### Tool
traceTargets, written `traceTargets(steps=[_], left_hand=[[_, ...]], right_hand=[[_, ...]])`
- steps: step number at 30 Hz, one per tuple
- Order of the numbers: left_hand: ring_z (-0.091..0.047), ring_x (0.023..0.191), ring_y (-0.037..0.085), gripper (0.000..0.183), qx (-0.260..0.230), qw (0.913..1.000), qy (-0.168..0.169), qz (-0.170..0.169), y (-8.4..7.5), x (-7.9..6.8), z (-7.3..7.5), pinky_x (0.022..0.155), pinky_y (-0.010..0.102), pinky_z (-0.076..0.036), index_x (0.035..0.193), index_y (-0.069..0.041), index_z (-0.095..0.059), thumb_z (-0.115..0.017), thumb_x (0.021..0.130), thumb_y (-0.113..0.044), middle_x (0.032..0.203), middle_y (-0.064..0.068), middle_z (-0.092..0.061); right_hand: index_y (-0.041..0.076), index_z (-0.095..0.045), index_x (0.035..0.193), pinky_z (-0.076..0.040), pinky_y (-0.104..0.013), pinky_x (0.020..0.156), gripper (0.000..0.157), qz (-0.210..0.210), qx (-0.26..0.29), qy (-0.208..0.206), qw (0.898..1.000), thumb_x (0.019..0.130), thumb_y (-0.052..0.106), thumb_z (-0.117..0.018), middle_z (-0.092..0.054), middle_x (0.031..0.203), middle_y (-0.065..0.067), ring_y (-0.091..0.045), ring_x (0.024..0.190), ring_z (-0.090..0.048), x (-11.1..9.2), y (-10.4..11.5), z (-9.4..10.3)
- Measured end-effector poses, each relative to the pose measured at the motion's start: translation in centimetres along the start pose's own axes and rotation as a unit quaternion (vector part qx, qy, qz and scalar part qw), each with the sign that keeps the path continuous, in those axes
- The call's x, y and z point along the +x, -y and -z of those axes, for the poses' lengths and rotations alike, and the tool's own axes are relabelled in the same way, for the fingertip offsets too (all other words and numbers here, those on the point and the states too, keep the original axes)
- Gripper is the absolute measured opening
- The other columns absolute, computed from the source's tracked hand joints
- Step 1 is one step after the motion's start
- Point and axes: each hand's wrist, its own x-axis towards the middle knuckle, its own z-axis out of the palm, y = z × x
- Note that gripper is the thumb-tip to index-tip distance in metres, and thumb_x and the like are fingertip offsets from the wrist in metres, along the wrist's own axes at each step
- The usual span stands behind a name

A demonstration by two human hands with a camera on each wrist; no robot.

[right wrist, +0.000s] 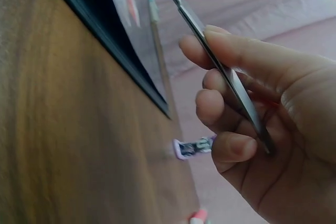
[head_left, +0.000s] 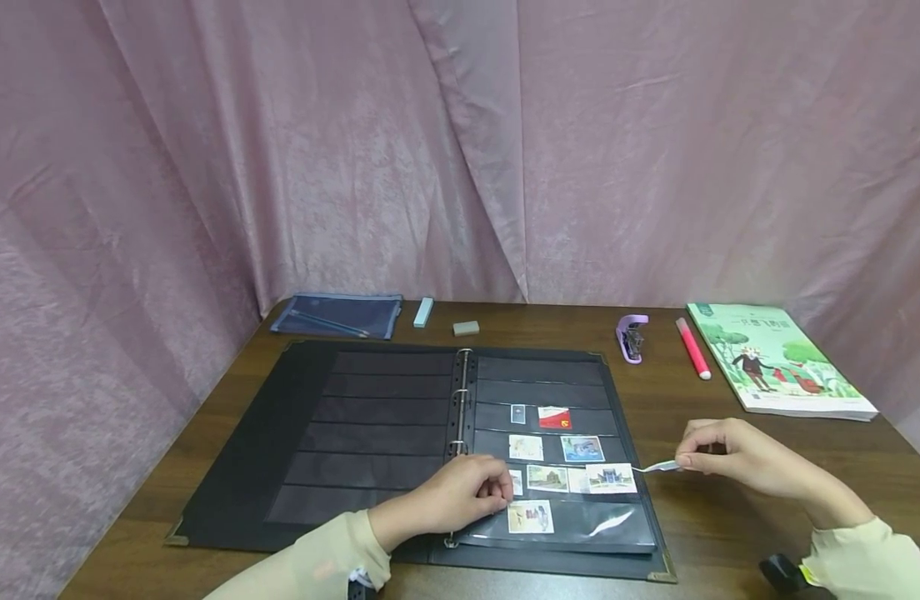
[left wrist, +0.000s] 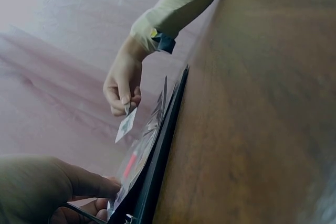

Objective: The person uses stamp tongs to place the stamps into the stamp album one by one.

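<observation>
My right hand grips a pair of metal tweezers between thumb and fingers, its back end against the palm. At the tweezers' tip hangs a stamp with a building on it, over the right edge of the album page; the left wrist view shows this stamp raised off the page. My left hand rests at the stamp album, fingers bent, fingertips beside a stamp with a figure. I cannot tell whether they pinch the page. The hand partly covers another stamp in the row above.
Several stamps sit in the right page's pocket rows, among them a red one and a blue one. Behind the album lie a mesh pouch, a light-blue stick, an eraser, a purple stapler, a pink marker and a green book.
</observation>
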Motion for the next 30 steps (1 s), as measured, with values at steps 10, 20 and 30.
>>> traceTargets(steps=[10, 20, 30], left_hand=[[-0.042, 0.061, -0.007, 0.012, -0.003, 1.0, 0.004, 0.003, -0.1, 0.1, -0.1, 0.059, 0.009, -0.035, 0.076, -0.02, -0.057, -0.063, 0.079, -0.01, 0.068, -0.012, -0.051], [-0.042, 0.06, -0.006, 0.012, -0.01, 0.9999, 0.007, 0.005, -0.1, 0.0, 0.0, 0.058, 0.01, -0.035, 0.076, -0.02, -0.057, -0.063, 0.08, -0.01, 0.068, -0.011, -0.05], [-0.042, 0.061, -0.006, 0.011, -0.004, 1.0, 0.005, 0.001, -0.1, 0.1, 0.1, 0.06, 0.009, -0.036, 0.077, -0.02, -0.057, -0.063, 0.08, -0.01, 0.069, -0.011, -0.051]], right_hand=[[0.017, -0.065, 0.08, -0.038, -0.018, 0.055, 0.011, -0.023, -0.002, 0.006, 1.0, 0.084, 0.009, -0.059, -0.053, 0.072, 0.008, 0.003, 0.065, -0.046, 1.1, -0.2, -1.8], [0.02, -0.065, 0.08, -0.039, -0.017, 0.056, 0.01, -0.017, -0.004, 0.025, 1.0, 0.084, 0.013, -0.059, -0.054, 0.072, 0.01, 0.006, 0.067, -0.045, 1.2, -0.4, -2.6], [0.019, -0.065, 0.082, -0.04, -0.017, 0.053, 0.01, 0.002, 0.025, 0.054, 0.998, 0.084, 0.012, -0.059, -0.055, 0.069, 0.004, -0.001, 0.062, -0.049, 1.3, -0.1, -2.6]])
